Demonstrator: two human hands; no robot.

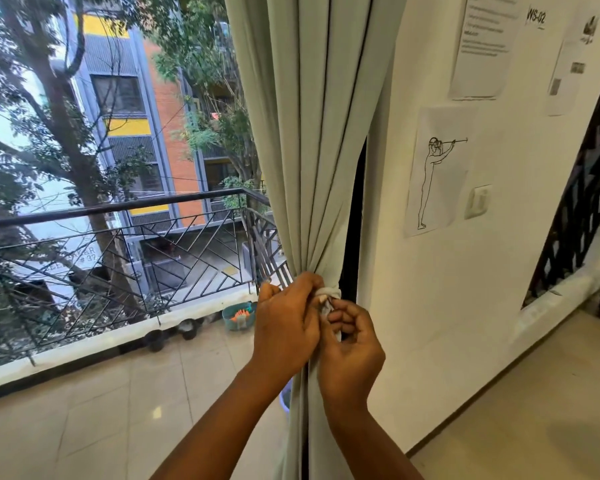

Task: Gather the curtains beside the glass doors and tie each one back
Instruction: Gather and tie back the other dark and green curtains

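Curtain [312, 150] bunched btwn both hands [317, 323]

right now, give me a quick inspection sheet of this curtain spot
surface: tiled floor, pale and glossy
job's things: curtain gathered into a bunch; white tie at the pinch point
clutter: teal basket and dark pots at the foot of the balcony railing
grip: left hand holds the bunched curtain; right hand pinches the tie
cables: nothing seen
surroundings: white wall with paper sheets and a switch; trees and buildings outside
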